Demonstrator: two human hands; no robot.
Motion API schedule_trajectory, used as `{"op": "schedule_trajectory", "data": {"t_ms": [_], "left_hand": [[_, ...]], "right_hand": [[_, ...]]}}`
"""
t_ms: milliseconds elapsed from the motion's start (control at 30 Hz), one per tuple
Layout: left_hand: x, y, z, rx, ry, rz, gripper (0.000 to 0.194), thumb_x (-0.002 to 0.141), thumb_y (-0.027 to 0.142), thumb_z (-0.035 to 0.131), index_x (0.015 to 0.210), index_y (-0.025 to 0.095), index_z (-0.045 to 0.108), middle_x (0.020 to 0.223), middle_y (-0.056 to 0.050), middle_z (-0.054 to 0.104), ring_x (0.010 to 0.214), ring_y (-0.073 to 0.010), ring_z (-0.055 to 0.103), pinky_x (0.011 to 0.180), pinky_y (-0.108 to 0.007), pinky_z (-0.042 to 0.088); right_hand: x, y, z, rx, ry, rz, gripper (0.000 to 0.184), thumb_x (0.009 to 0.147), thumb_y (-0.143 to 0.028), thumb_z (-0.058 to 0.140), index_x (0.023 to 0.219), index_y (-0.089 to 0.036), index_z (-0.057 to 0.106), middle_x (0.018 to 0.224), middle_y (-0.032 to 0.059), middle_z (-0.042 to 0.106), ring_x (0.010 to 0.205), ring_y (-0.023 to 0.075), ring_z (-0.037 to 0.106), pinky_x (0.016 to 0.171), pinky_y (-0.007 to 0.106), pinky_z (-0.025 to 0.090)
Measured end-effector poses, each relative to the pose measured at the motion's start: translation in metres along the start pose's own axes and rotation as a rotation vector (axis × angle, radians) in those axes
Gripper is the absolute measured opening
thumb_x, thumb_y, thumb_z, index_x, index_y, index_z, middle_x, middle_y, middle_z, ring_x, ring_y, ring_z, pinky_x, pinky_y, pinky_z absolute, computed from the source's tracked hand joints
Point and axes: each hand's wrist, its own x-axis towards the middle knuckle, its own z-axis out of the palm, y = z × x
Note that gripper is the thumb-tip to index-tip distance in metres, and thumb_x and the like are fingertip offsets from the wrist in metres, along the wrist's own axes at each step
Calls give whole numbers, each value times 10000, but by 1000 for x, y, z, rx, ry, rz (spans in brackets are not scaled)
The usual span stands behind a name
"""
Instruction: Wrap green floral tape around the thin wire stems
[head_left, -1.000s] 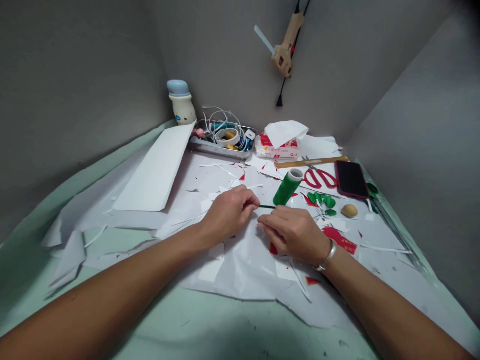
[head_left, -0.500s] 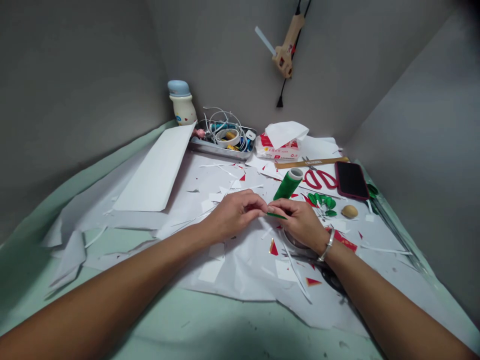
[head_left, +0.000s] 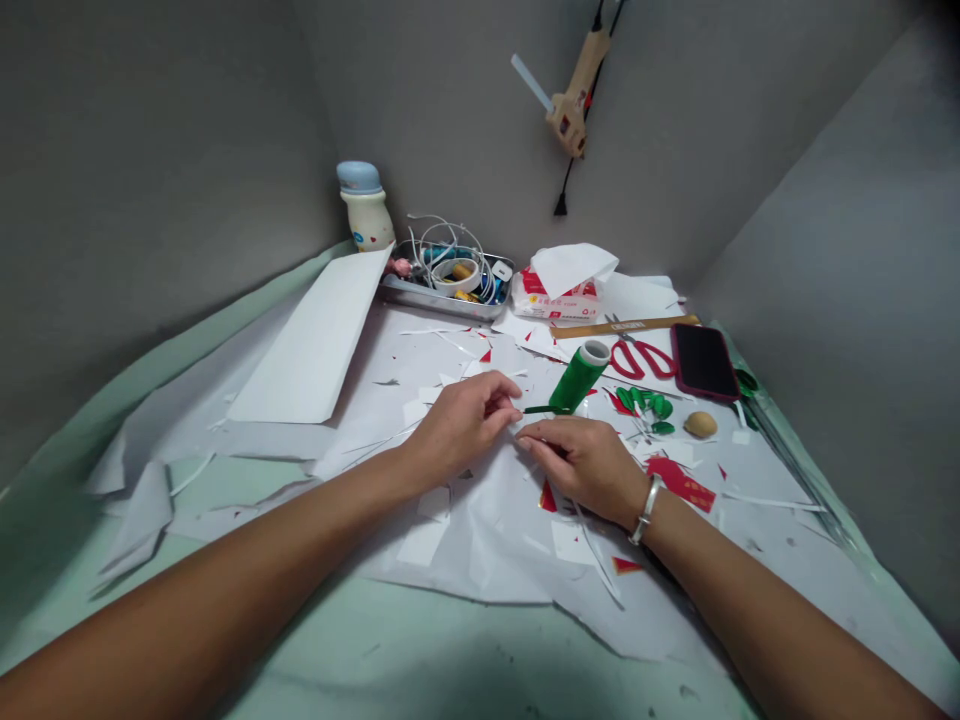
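Strip (head_left: 544,409), slender, dark green, one end tight between left fingers (head_left: 501,421), hold of right fingers (head_left: 553,432) unclear

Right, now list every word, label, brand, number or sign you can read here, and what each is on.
No text is clear enough to quote.
Tissue pack: printed characters, too small and blurred.
Gold strip: a pale line of lettering, too blurred.
Red paper piece: gold marks, too small.
Bottle: small coloured marks, no readable lettering.
Glue gun: small markings, unreadable.
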Motion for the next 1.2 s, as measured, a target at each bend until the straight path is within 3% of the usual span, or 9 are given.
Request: {"op": "schedule_trajectory", "data": {"t_ms": [133, 733, 933, 1200], "left_hand": [[-1, 1, -1, 68, -31, 39, 117, 816, 180, 503, 825, 196, 618, 885, -33, 640, 812, -162, 560, 703, -289, 423], [-2, 2, -3, 95, -9, 95, 146, 793, 132, 481, 802, 184, 617, 839, -24, 564, 737, -143, 524, 691, -287, 433], [-2, 1, -2, 35, -3, 68, 139, 806, 152, 505, 835, 183, 638, 968, -45, 528, 715, -115, 528, 695, -283, 463], [-1, 0, -1, 81, -22, 118, 134, 809, 129, 485, 807, 169, 613, 929, -41, 530, 730, -125, 532, 705, -289, 460]], "right_hand": [[-1, 1, 1, -49, -9, -15, 187, 903, -287, 507, 923, -244, 687, 801, 13, 702, 751, 146, 626, 694, 246, 437], [-1, -3, 0, -118, -36, -58, 193, 908, -267, 486, 869, -214, 667, 782, 32, 680, 737, 153, 596, 682, 258, 401], [0, -4, 0, -168, -49, -75, 208, 911, -267, 475, 801, -209, 641, 742, 23, 664, 723, 151, 581, 666, 259, 378], [-1, -8, 0, -256, -59, -133, 219, 917, -262, 455, 836, -190, 646, 725, 29, 649, 699, 152, 554, 646, 270, 356]]}}
